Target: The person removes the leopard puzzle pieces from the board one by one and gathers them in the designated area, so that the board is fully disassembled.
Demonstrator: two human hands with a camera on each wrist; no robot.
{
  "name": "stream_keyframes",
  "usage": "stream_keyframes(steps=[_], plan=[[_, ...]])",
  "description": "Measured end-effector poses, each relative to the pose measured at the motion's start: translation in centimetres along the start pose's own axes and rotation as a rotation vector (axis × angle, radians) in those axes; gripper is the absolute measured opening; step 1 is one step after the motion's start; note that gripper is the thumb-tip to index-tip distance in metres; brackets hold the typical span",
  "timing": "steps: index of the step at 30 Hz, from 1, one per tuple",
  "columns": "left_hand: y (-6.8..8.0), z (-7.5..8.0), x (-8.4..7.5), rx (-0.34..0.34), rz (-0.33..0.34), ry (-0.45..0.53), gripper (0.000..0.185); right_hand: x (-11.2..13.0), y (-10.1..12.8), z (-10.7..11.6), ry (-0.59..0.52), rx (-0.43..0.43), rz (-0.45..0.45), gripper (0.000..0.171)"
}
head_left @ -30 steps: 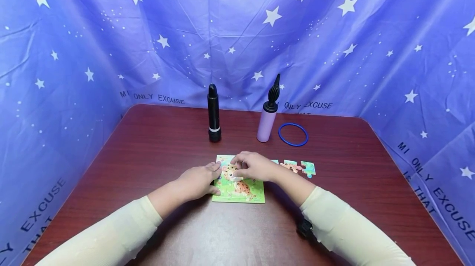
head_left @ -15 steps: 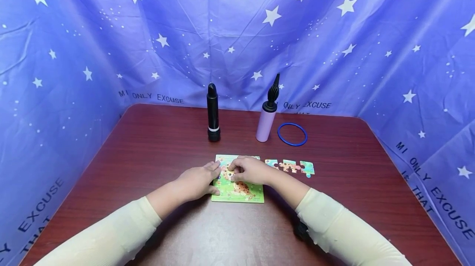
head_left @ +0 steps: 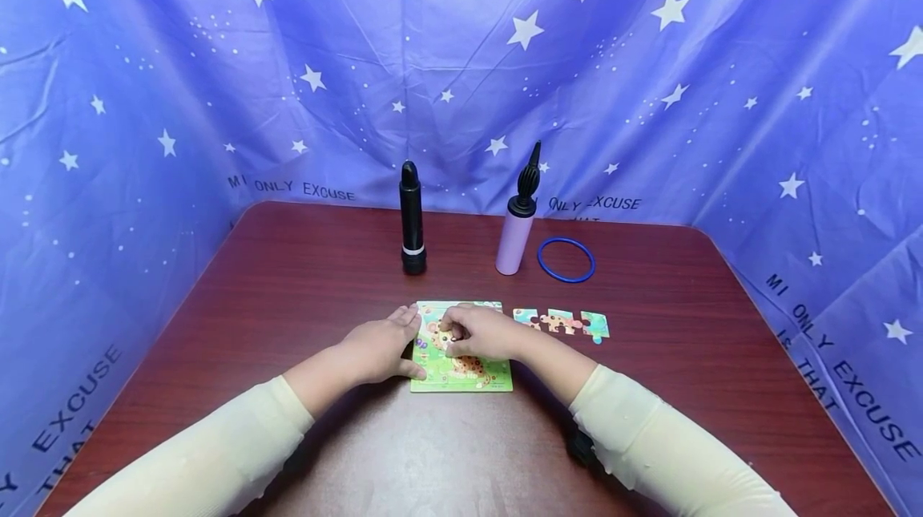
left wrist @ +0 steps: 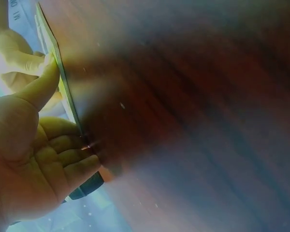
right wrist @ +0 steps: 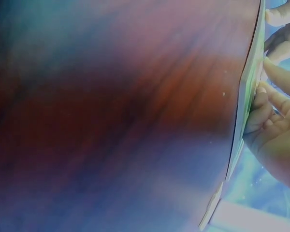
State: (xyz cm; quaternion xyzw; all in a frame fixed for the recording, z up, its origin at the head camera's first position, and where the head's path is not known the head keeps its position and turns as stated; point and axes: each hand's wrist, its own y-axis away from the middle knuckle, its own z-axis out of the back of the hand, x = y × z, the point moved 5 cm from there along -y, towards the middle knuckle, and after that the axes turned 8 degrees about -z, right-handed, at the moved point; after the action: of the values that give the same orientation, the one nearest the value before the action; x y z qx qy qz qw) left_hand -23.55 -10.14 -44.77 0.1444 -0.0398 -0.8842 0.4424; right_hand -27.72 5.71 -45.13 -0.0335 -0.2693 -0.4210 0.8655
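A square jigsaw puzzle (head_left: 481,383), green with a spotted cartoon animal, lies flat on the table. My left hand (head_left: 375,347) rests along its left side, thumb at the lower left edge and fingers extended toward the upper left corner. In the left wrist view the thumb (left wrist: 46,79) is on the puzzle's edge. Over the puzzle's middle, my right hand (head_left: 485,333) has curled fingers, with thumb and index finger at a puzzle piece by the animal's head. The hand hides most of that piece. Several fingers are tucked in, as the right wrist view shows.
Loose puzzle pieces (head_left: 561,321) lie in a row just right of the puzzle. Behind stand a black capped cylinder (head_left: 413,220) and a purple hand pump (head_left: 514,240) with a black nozzle. A blue ring (head_left: 540,262) lies beside the pump. Starry curtains surround the table.
My right hand has lowered and shifted slightly left over the puzzle, uncovering the leftmost loose piece. My left hand stays at the left edge, its fingertips drawn slightly outward.
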Motion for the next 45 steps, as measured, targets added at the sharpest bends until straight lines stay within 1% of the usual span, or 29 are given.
stream_keyframes(steps=[4,10,13,18,21,25,29,31,34,39,41,45], plan=[[0.0,-0.1,0.1,0.005,0.006,-0.005,0.098,0.0,-0.1,-0.1,-0.023,0.015,-0.010,0.028],[0.0,-0.1,0.0,0.012,0.007,-0.012,0.097,0.0,0.0,-0.2,-0.047,0.024,-0.027,0.025],[0.1,0.0,0.0,0.015,0.007,-0.010,0.097,0.1,0.0,-0.1,-0.075,0.015,-0.053,0.023],[0.1,0.0,0.0,0.020,0.008,-0.021,0.098,0.3,0.1,-0.2,-0.203,0.010,-0.105,0.017],[0.0,0.0,0.1,0.022,0.006,-0.022,0.098,0.2,0.2,-0.2,-0.264,-0.001,-0.120,0.013],[-0.1,0.0,0.1,0.023,0.003,-0.015,0.097,-0.2,0.3,0.3,-0.362,-0.037,-0.113,0.011],[-0.1,0.1,0.1,0.029,0.006,-0.011,0.098,-0.6,0.8,1.5,-0.472,-0.051,-0.091,0.012],[-0.2,0.0,0.0,0.035,0.007,-0.010,0.098,-1.0,1.2,2.2,-0.511,-0.050,-0.087,0.012],[-0.2,0.0,0.0,0.041,0.009,-0.011,0.097,-2.0,1.9,3.3,-0.524,-0.056,-0.093,0.012],[-0.1,0.1,0.1,0.048,0.010,-0.012,0.097,-4.2,3.4,4.9,-0.558,-0.056,-0.142,0.014],[0.0,0.1,0.0,0.045,0.009,-0.013,0.097,-5.0,4.1,5.3,-0.586,-0.052,-0.156,0.015],[0.0,0.1,0.0,0.046,0.007,-0.010,0.097,-6.2,5.5,5.7,-0.578,-0.051,-0.162,0.015]])
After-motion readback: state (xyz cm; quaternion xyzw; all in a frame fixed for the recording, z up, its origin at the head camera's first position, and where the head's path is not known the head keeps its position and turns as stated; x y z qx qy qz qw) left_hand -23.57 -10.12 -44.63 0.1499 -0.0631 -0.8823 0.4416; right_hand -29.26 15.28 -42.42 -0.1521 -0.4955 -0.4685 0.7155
